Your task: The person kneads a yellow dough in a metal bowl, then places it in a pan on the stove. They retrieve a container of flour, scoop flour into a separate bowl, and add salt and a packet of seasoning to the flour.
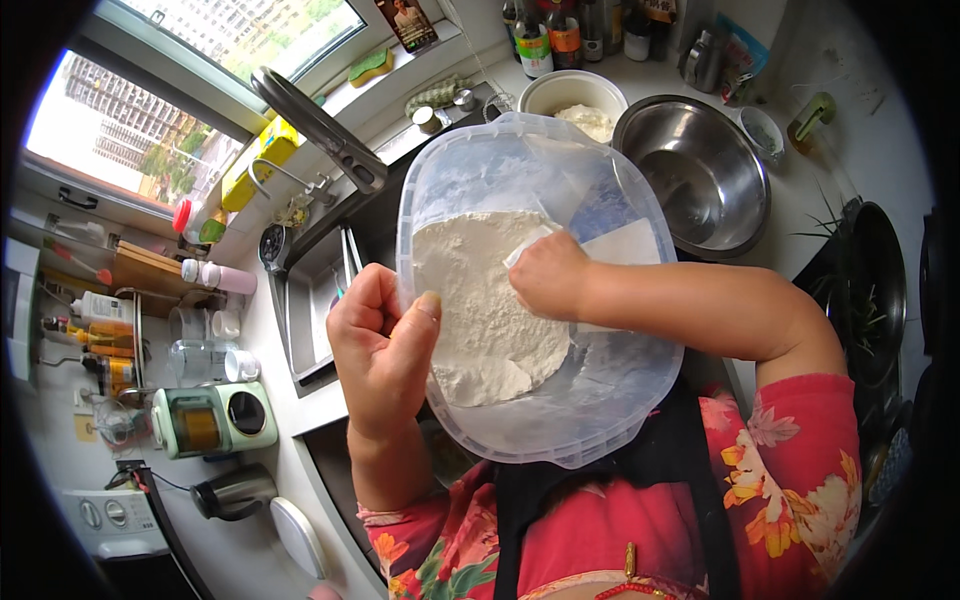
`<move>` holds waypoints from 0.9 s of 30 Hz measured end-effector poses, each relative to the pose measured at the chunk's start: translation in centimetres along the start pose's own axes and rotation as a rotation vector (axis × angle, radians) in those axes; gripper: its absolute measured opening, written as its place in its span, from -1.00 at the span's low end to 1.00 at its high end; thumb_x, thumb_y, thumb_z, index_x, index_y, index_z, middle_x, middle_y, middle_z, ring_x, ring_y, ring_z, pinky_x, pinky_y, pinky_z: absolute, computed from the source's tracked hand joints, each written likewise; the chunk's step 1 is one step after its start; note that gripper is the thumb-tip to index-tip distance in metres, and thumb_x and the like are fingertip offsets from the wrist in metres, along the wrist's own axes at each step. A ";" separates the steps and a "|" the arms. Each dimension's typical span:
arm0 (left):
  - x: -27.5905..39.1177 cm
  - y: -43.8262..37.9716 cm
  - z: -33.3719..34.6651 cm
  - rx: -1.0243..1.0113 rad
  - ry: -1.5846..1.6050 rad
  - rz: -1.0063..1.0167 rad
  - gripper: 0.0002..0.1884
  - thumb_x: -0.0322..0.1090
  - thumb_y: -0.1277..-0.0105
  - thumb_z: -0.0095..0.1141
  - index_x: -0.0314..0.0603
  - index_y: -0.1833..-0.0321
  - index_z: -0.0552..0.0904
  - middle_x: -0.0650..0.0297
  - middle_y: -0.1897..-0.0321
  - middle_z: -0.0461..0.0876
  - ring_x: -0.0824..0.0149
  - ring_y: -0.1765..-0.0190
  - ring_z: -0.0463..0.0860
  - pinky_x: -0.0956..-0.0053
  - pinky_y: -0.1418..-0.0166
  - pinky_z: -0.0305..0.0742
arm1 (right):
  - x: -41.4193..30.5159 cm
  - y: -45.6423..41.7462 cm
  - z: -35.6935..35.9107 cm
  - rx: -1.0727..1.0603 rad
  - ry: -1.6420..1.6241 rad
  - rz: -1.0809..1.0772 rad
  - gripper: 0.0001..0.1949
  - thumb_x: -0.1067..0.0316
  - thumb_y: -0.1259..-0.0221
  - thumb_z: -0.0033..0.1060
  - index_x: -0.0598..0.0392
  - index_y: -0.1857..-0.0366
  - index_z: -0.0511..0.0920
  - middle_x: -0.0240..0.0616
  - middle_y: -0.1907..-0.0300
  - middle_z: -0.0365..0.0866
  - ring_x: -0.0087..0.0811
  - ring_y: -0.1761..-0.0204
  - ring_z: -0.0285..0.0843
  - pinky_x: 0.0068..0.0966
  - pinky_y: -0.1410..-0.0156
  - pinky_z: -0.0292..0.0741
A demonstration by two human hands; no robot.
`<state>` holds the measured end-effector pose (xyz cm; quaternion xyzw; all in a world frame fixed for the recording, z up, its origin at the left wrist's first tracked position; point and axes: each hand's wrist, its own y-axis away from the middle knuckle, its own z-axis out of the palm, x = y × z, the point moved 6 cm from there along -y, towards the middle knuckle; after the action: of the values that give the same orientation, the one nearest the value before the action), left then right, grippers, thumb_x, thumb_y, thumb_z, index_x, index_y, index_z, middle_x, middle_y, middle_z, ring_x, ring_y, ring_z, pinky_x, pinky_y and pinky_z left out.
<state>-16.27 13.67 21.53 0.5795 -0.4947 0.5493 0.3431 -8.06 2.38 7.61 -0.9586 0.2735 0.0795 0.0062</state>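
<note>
A translucent plastic tub [540,442] is tilted towards me in front of my body. Pale flour [495,315] is heaped along its left side. My left hand [382,345] grips the tub's left rim, thumb on the inside. Inside the tub, my right hand [551,277] is closed around a small white object [532,244] at the flour's surface; the fingers hide most of it, so its kind is unclear. A flat whitish piece [626,241] shows behind my right forearm, partly covered by it.
Beyond the tub stand a white bowl [534,88] holding a pale floury mass and a stainless steel bowl [739,195]. The sink [307,300] and its faucet [319,127] are at the left. Sauce bottles [534,49] line the back. A dark wok [874,300] is at right.
</note>
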 end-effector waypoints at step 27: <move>-0.2 -0.3 2.2 -0.036 0.057 0.032 -0.75 -0.50 -0.16 0.18 -0.20 0.49 0.32 0.52 0.59 0.26 0.70 0.51 0.18 0.72 0.51 0.02 | -3.9 -2.4 2.4 0.089 -0.699 -0.004 -0.75 0.25 -0.02 0.04 0.17 0.65 0.61 0.06 0.52 0.62 0.07 0.40 0.60 -0.11 0.17 0.53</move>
<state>-15.32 11.67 21.04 0.5494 -0.5036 0.5622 0.3584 -10.43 6.62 5.76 -0.8727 0.2563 0.3908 0.1411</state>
